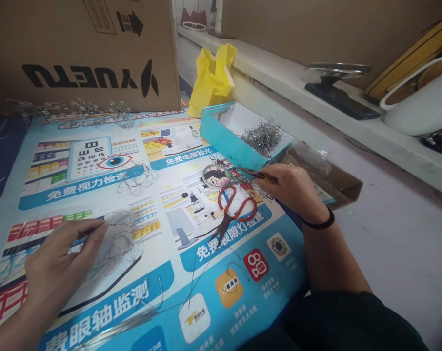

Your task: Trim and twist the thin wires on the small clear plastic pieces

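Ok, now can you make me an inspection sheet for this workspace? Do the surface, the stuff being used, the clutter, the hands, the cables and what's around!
Surface: a printed poster, mostly blue and white.
Job's things: pliers; thin wire; red-handled scissors lying on the poster; a wire pile inside an open teal box.
Clutter: loose wires scattered over the poster.
Hands: left hand seems to pinch the thin wire; right hand grips the pliers.
Cables: nothing seen.
Surroundings: big cardboard box behind, yellow bag, white mug on a ledge.
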{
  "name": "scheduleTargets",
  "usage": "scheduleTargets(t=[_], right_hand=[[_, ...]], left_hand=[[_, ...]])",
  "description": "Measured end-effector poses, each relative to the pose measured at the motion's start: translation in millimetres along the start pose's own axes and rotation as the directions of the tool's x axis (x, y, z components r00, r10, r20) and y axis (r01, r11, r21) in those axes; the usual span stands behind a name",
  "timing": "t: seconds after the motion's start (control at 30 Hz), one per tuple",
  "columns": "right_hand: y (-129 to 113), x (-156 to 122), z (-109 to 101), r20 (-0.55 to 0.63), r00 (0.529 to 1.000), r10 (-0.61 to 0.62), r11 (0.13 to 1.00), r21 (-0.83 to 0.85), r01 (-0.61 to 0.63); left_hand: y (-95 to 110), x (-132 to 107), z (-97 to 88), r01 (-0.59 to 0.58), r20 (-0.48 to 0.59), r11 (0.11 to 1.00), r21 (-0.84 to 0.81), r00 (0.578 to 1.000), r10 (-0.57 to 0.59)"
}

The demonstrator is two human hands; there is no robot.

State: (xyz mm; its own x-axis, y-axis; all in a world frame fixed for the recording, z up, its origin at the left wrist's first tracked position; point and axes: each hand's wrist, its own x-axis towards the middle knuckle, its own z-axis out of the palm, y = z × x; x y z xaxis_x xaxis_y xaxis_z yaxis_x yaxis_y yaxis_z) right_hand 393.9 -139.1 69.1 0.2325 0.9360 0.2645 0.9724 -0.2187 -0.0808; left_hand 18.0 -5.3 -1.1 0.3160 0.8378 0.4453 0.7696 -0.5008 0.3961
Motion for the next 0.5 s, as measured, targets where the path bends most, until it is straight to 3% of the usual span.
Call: scheduleTargets(t=[0.1, 0.27, 0.5], right_hand=[[6, -3, -9, 0.110, 0.989, 0.095, 0.989, -0.125, -0.081], [23, -16, -23, 0.258, 0.923, 0.284, 0.914, -0.363, -0.180], [27, -37, -14, 0.299, 0.913, 0.276, 0.885, -0.451, -0.119]], left_hand=[[-1, -1, 0.5, 0.003, 0.009, 1.000, -0.003, 1.000, -0.003], [-1, -1, -0.4, 0.051, 0.034, 0.999, 0.006, 0.998, -0.051], [-2, 0, 0.0, 0.157, 0.073, 0.987, -0.042, 0.985, -0.154]])
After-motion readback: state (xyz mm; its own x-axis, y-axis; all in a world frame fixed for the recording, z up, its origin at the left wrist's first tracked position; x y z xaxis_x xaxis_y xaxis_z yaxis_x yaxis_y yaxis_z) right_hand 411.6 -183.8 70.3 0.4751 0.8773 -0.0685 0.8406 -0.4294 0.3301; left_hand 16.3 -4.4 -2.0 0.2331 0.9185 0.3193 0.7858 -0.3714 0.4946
